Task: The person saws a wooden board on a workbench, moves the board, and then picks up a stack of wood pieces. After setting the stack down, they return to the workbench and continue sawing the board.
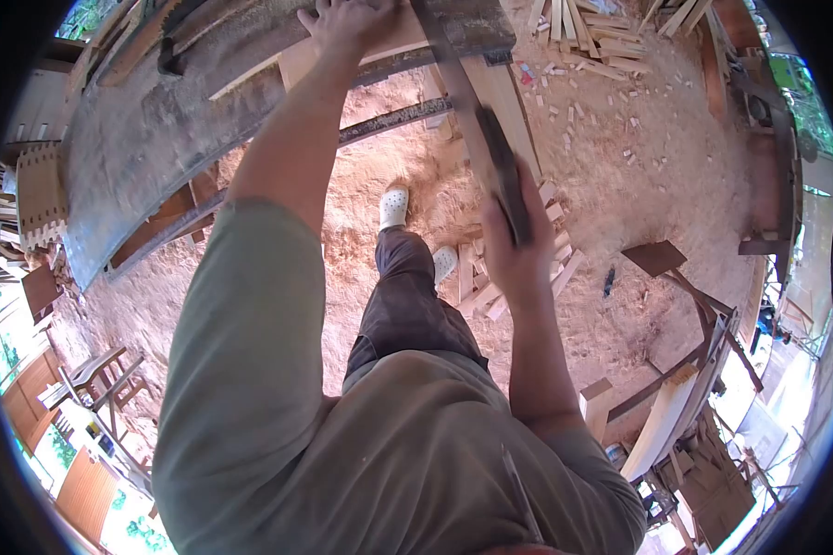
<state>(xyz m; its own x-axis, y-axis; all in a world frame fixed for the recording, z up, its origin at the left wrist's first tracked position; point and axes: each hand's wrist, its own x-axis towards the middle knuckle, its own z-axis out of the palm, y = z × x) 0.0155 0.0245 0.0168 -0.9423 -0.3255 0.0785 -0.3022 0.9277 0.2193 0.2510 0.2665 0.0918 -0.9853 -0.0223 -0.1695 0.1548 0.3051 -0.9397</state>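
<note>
My right hand [514, 240] is closed round the dark handle of a long saw [472, 102], its frame and blade smeared by motion. The saw reaches up to the edge of the workbench [148, 139], across a pale wooden board [405, 35] that lies there. On that board, near the top edge of the view, my left hand [350, 23] lies flat with its fingers spread. Another pale plank [504, 92] slopes down from the bench beside the saw.
Wood offcuts [569, 268] lie on the sawdust floor by my feet, with more wood strips [606, 42] at the upper right. A dark metal bar [393, 122] runs below the bench edge. Wooden frames [703, 342] stand at the right.
</note>
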